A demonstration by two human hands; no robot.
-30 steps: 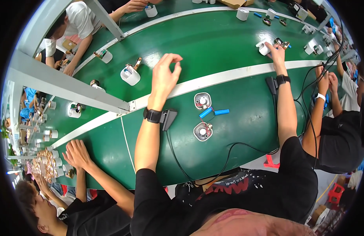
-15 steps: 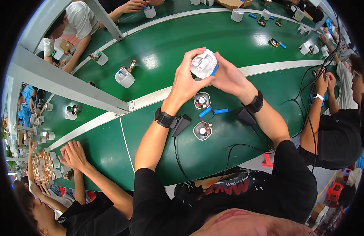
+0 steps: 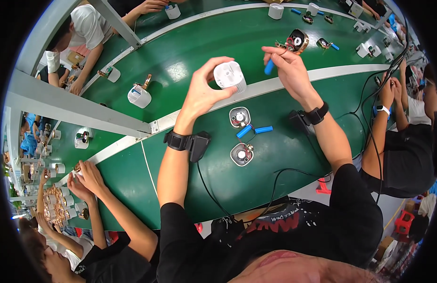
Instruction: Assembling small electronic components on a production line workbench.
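My left hand (image 3: 199,94) grips a white plastic housing (image 3: 229,76), its open top tilted up, with moulded shapes inside. Apart from it, to the right, my right hand (image 3: 296,78) holds a speaker assembly (image 3: 298,41) with a copper-coloured rim. Red wires and a blue cylindrical battery (image 3: 269,66) hang with this assembly near my fingertips. Below my hands, two more speaker units lie on the green table: an upper one (image 3: 239,117) and a lower one (image 3: 241,154). A left battery (image 3: 244,131) and a right battery (image 3: 264,129), both blue, lie between them.
A grey metal post (image 3: 81,99) slants across the left. A pale rail (image 3: 180,118) divides the green surfaces. Beyond it stands a white housing (image 3: 139,96) with parts sticking out. Black cables (image 3: 369,99) hang at the right. Co-workers sit on both sides and opposite.
My hands have moved apart. The left has gone left with the housing; the right has gone up and right, with the speaker assembly and battery now showing outside the housing.
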